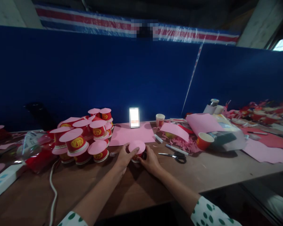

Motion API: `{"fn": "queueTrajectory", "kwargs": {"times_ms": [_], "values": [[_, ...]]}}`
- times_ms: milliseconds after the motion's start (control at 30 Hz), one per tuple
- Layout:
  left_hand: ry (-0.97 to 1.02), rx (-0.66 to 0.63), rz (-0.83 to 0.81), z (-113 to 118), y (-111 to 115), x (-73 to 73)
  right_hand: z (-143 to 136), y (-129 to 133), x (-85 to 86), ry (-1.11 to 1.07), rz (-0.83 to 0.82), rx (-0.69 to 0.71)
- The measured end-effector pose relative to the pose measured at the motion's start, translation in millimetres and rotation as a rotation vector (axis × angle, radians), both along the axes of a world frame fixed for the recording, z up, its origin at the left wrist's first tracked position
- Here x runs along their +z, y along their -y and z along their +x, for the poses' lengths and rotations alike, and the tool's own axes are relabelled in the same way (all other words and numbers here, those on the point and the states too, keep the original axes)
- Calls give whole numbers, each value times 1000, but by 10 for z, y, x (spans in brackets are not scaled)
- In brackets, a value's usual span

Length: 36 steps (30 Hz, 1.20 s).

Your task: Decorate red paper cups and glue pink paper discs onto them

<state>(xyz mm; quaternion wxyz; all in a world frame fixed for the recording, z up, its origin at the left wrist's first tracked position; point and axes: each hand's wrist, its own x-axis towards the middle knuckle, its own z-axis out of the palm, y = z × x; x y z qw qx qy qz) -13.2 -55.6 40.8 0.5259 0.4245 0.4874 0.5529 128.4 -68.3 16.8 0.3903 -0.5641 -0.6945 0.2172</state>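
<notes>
Brown tabletop [141, 190] bears red cups [76, 151] with gold emblems [77, 142], lettering illegible, while 2 hands [152, 160] grip 1 pink-topped cup [137, 147].

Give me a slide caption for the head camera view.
The left hand and right hand hold a pink-topped red cup between stacked similar cups and scissors, with a pink sheet behind.

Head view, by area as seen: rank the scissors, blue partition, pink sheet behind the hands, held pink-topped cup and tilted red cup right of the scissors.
1. Blue partition
2. Pink sheet
3. Held pink-topped cup and tilted red cup: too alike to rank, the held one partly hidden
4. Scissors
</notes>
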Motion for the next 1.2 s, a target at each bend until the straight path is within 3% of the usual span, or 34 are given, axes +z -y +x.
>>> {"fn": "queueTrajectory", "kwargs": {"times_ms": [167,500,700,900,1100,1200], "values": [[70,-42,26,3,39,-7,45,-1,-1,-3,30,52],[14,67,33,10,131,-80,93,-20,60,-21,60,183],[-2,96,18,48,160,-34,85,-26,78,-47,45,178],[-11,110,24,85,222,-14,42,-29,83,-90,-19,65],[32,147,-13,-2,171,-38,107,-53,79,-110,71,219],[28,107,-20,-38,125,-32,130,-62,85,-135,66,255]]}}
